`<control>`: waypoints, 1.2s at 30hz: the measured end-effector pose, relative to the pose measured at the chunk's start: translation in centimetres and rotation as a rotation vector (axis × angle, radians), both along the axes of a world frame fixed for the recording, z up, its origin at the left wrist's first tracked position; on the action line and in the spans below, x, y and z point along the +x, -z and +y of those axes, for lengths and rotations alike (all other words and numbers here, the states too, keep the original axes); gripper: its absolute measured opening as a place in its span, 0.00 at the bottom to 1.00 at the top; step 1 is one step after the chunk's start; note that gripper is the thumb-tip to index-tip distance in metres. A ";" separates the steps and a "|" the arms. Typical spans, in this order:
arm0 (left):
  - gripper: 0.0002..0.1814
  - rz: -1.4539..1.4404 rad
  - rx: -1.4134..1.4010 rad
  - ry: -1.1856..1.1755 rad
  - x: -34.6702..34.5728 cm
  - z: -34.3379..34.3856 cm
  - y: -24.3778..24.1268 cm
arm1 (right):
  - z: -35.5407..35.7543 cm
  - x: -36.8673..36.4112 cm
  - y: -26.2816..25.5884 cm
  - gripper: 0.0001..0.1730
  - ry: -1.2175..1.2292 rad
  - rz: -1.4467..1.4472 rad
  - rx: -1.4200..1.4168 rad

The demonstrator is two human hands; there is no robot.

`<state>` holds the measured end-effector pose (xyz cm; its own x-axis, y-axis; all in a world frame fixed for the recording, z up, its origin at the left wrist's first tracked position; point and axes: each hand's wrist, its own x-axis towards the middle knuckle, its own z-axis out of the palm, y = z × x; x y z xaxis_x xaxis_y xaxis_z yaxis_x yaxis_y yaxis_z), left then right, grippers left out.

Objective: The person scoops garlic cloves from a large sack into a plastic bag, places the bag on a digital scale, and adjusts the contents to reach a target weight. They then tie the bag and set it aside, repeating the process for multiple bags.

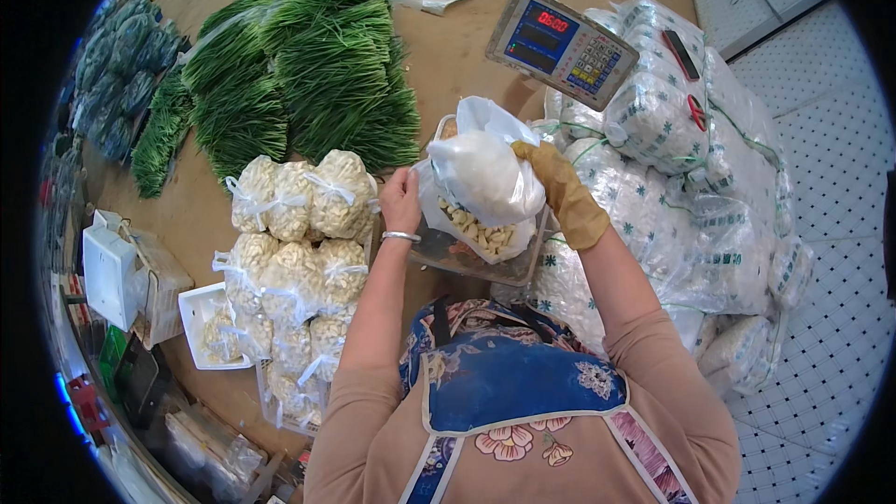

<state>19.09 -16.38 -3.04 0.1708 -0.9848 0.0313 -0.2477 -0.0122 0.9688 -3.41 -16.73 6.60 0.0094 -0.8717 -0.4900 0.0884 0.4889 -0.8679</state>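
Bare and wearing a silver bracelet, my left hand (402, 197) grips the left edge of a thin plastic bag. My right hand (560, 185), in a tan rubber glove, holds the upper right part of a bulging white plastic bag (483, 171). Below that bulge, peeled garlic cloves (490, 236) show in the bag's opening; whether the bulge and the opening belong to one bag, I cannot tell. Both are over a clear plastic tray (511, 268). Beyond my hands stands a digital scale display (563, 45) with lit red digits and a keypad.
Tied bags of garlic cloves (290, 280) are stacked at left, beside a white foam box (203, 336). Bundles of long green stalks (336, 63) lie beyond. Large plastic-wrapped packs (651, 224) rise close on the right, with red-handled scissors (696, 113) and a phone (680, 54) on top.
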 end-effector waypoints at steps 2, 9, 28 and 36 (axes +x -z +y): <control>0.10 0.036 0.013 -0.014 -0.4 -0.2 0.1 | 0.6 0.1 -0.4 0.20 -0.036 0.231 0.015; 0.10 -0.080 0.005 -0.001 -0.3 -0.2 1.2 | 4.5 -0.5 1.6 0.20 0.024 0.007 -0.139; 0.31 1.265 0.615 0.582 -6.8 10.0 3.7 | 10.9 -2.8 1.6 0.33 -0.374 0.471 0.022; 0.28 1.657 0.539 0.557 -8.1 10.4 1.6 | 10.1 -4.0 2.4 0.35 -0.345 0.011 0.105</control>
<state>11.00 -5.95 -4.60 -0.6213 -0.7755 -0.1123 0.7678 -0.6311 0.1106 -7.42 -6.67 4.15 0.2886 -0.7628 -0.5786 -0.1063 0.5751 -0.8112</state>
